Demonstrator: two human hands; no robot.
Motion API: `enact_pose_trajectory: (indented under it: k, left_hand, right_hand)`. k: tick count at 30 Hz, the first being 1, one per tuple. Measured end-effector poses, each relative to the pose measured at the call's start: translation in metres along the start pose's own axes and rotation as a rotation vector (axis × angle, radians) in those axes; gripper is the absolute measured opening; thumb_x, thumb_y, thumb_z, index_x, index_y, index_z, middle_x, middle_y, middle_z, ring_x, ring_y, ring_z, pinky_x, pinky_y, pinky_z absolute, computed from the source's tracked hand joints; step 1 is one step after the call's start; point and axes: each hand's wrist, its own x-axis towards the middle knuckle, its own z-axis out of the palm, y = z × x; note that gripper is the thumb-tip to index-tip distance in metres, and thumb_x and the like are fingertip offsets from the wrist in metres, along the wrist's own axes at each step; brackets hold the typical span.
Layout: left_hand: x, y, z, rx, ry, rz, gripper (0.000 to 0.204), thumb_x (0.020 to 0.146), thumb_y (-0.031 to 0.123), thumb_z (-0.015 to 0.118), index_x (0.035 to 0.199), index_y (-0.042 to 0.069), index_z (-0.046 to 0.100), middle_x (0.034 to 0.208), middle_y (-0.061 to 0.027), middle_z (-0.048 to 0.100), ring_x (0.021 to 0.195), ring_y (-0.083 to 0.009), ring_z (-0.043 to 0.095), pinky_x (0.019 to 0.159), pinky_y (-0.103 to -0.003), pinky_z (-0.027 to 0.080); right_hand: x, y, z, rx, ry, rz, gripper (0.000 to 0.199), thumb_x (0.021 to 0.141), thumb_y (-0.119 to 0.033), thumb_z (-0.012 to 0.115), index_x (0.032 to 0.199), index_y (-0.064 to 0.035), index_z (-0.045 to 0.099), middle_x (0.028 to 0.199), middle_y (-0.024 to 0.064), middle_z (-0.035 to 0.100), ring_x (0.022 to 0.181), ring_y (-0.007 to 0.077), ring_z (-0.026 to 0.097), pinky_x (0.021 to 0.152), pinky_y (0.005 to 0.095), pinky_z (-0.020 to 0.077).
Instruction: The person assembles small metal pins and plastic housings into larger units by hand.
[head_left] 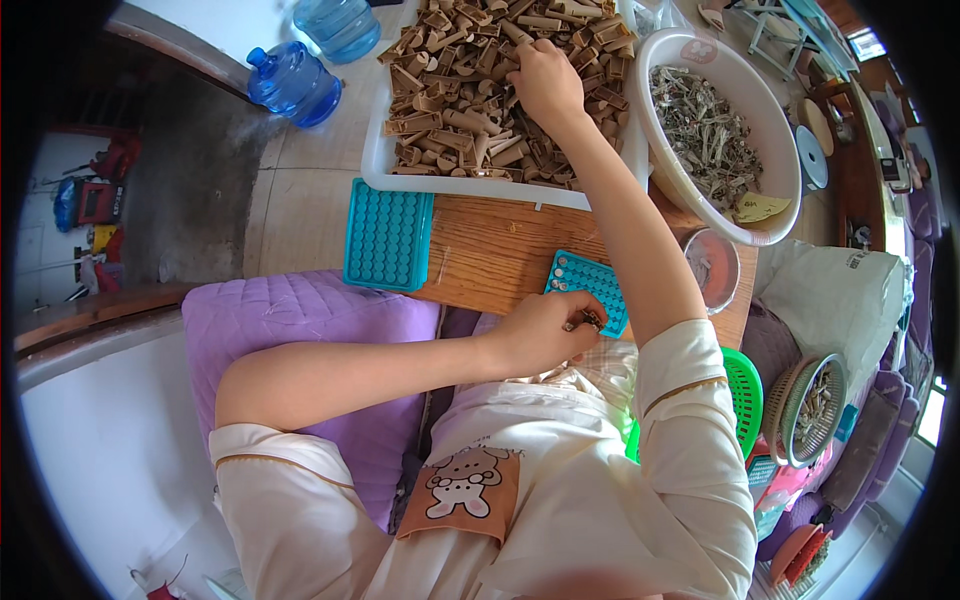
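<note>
Cream-coloured shirt cloth [580, 490] is closest to me, loose over the seated person's body, with an orange patch [462, 495] bearing a cartoon rabbit and bear on the front. Beyond the lap stands a wood-grained brown table [485, 245].

The left hand [545, 332] is bent in over its near side, fingers curled round a small cluster of dark, silvery metallic pieces [590, 319]. That hand is at the near left part of a teal plastic tray with rows of round holes [590, 275]; a few round, silvery bits [562, 270] sit in the holes along the tray's left side. Another teal holed tray [388, 235] lies further left, by the table's left edge.

The right hand [548, 85] reaches far forward into a big white rectangular plastic tub [480, 186] heaped with brown half-round, channel-shaped pieces [450, 120]. Its fingertips are down among them; from where I stand I can't tell whether it grips one or merely touches the heap.

Just right of the tub is a white oval plastic basin [770, 236] full of slim, silvery-grey pieces [705, 130], and near it a small round tub, pinkish inside [712, 270]. Purple quilted padding [300, 310] lies beside the left forearm.
</note>
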Motion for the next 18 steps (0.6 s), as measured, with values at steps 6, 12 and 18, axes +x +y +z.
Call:
enact_pose_trajectory:
  k: [6,12,18]
  left_hand:
    - [0.003,-0.005,0.001,0.126,0.113,0.083,0.024,0.083,0.009,0.048,0.105,-0.002,0.046,0.086,-0.0081,0.055,0.075,-0.0118,0.056,0.065,-0.024,0.046]
    - [0.009,-0.012,-0.004,0.041,0.088,0.116,0.022,0.084,0.004,0.046,0.105,-0.001,0.045,0.091,-0.008,0.053,0.087,-0.0107,0.052,0.072,-0.024,0.047]
    - [0.008,-0.005,-0.003,-0.032,0.064,0.045,0.022,0.084,0.005,0.045,0.106,0.0,0.045,0.093,-0.0075,0.053,0.085,-0.0105,0.052,0.073,-0.024,0.046]
  right_hand:
    - [-0.007,0.008,-0.018,0.047,-0.172,0.03,0.024,0.069,-0.023,0.065,0.081,-0.0036,0.056,0.084,0.0126,0.055,0.081,0.0288,0.054,0.069,0.0372,0.0439]
    - [-0.047,0.016,-0.046,0.156,-0.206,0.061,0.029,0.067,-0.026,0.067,0.072,-0.0012,0.053,0.074,0.0135,0.053,0.07,0.0301,0.053,0.064,0.0374,0.0418]
    - [-0.085,0.027,-0.078,0.22,-0.239,0.077,0.028,0.064,-0.021,0.068,0.07,-0.0001,0.051,0.07,0.0137,0.052,0.067,0.0299,0.052,0.062,0.0362,0.0411]
